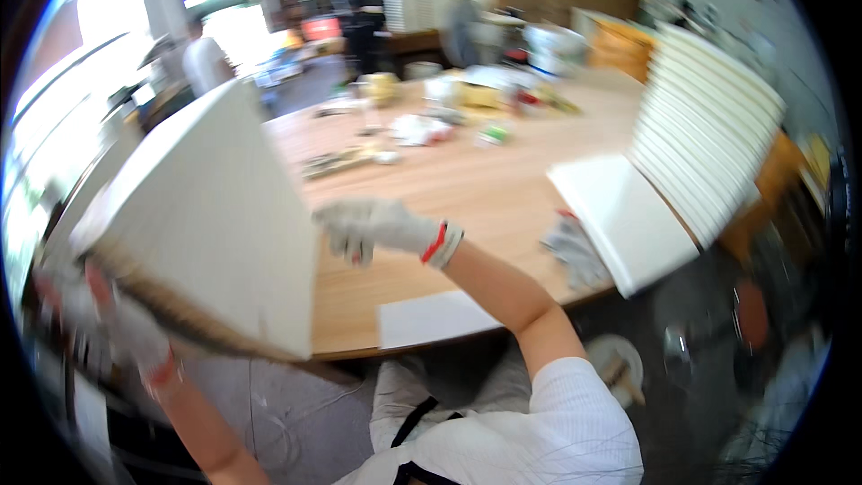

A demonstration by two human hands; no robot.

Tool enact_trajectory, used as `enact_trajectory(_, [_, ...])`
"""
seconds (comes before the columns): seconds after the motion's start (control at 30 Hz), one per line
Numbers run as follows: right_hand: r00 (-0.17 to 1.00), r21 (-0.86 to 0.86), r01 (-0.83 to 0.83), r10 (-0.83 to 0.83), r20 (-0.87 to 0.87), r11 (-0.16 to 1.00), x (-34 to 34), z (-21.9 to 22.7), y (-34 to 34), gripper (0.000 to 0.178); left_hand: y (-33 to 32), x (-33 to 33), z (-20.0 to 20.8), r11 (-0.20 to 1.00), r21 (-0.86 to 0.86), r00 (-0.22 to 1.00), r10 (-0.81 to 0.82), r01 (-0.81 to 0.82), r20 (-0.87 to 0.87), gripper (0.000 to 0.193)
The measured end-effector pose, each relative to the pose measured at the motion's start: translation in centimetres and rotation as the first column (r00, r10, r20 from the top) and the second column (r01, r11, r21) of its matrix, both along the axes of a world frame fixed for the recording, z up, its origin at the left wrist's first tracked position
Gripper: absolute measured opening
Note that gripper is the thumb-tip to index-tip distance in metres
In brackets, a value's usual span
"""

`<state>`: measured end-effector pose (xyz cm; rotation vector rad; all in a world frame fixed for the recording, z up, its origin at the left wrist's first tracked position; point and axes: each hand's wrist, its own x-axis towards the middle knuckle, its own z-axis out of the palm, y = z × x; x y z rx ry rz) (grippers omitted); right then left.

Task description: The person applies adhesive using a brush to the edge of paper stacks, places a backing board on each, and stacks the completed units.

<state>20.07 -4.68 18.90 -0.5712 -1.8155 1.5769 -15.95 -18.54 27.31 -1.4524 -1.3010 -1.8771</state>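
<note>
A large white slab (215, 224) with a rough brown lower edge stands tilted over the table's left side. My left hand (117, 319), in a pale glove with a red cuff band, grips its lower left edge; motion smears the fingers. At the slab's right edge is my right hand (382, 226), gloved alike, its fingers bent and pressed together. Whether those fingertips hold the slab's edge or only come close to it is unclear.
Far right on the wooden table (431, 184) lean stacked white boards (709, 135), with a white board (624, 216) lying before them. Grey gloves (575, 250) and a white sheet (435, 319) lie near the front edge. Clutter fills the far side. A person (205, 58) stands far left.
</note>
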Motion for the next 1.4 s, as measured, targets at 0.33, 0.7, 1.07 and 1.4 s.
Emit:
enact_trajectory(0.33, [0.591, -0.009, 0.788, -0.754, 0.286, 0.615, 23.7, -13.7, -20.0, 0.045, 6.8, 46.8, -12.1, 0.406, -0.616, -0.136, -0.752, 0.675, -0.645, 0.014])
enact_trajectory(0.7, [-0.102, 0.717, 0.6, -0.856, 0.508, 0.354, 29.3, -18.1, -24.6, 0.019, 5.1, 61.2, -22.8, -0.563, 0.504, -0.129, 0.574, 0.655, 0.808, 0.054])
enact_trajectory(1.07, [0.121, 0.538, 0.769, -0.904, 0.409, 0.346, 31.1, -16.9, -25.6, 0.017, 6.2, 61.4, -21.2, -0.535, 0.604, -0.124, 0.68, 0.591, 0.723, 0.043])
enact_trajectory(1.4, [0.133, -0.371, 0.895, -0.942, -0.308, 0.248, 31.7, -19.3, -24.5, 0.004, 6.1, 60.0, -23.2, -0.07, -0.832, 0.219, -0.95, 0.551, 0.225, 0.025])
